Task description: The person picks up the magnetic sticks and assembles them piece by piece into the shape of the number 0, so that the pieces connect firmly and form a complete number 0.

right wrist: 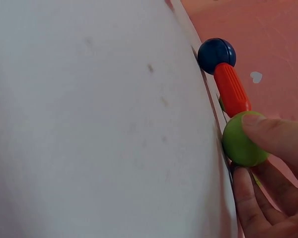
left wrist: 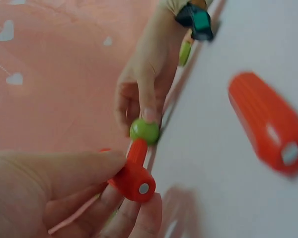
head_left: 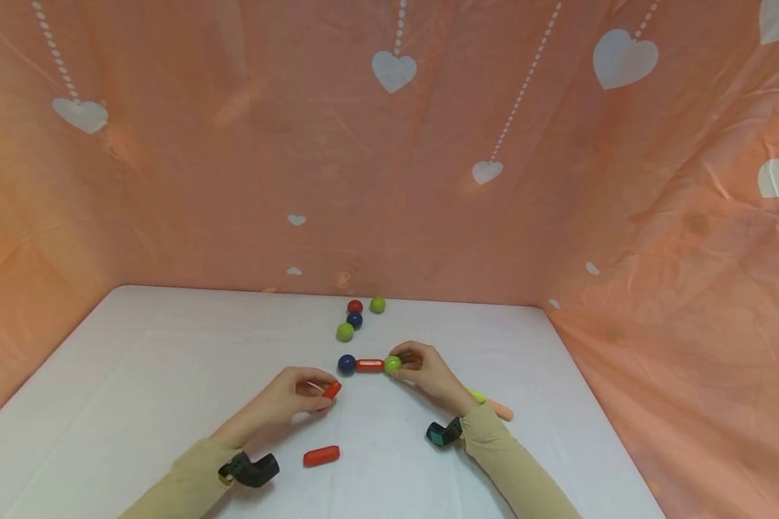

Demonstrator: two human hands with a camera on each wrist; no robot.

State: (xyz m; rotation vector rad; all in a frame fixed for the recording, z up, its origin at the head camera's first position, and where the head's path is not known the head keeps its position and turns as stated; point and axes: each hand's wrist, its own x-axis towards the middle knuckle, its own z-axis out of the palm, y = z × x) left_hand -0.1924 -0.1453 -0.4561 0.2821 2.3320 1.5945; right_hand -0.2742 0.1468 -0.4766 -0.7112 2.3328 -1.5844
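Observation:
Between thumb and fingers, my left hand (head_left: 293, 396) pinches a red magnetic rod (left wrist: 135, 182), its silver end facing the left wrist camera. My right hand (head_left: 430, 373) holds a green ball (right wrist: 243, 140) between thumb and fingers. That ball joins one end of another red rod (head_left: 370, 365), and a dark blue ball (right wrist: 217, 55) sits at the rod's other end. The joined piece lies just above or on the table; I cannot tell which. A loose red rod (head_left: 321, 455) lies on the near side, close to the left wrist.
Farther back on the white table (head_left: 188, 339) are a red ball (head_left: 355, 307), a blue ball (head_left: 354, 320) and two green balls (head_left: 345, 331). A yellow-green rod (head_left: 477, 396) and an orange rod (head_left: 499, 409) lie beside the right forearm. A pink cloth (head_left: 266, 158) hangs behind.

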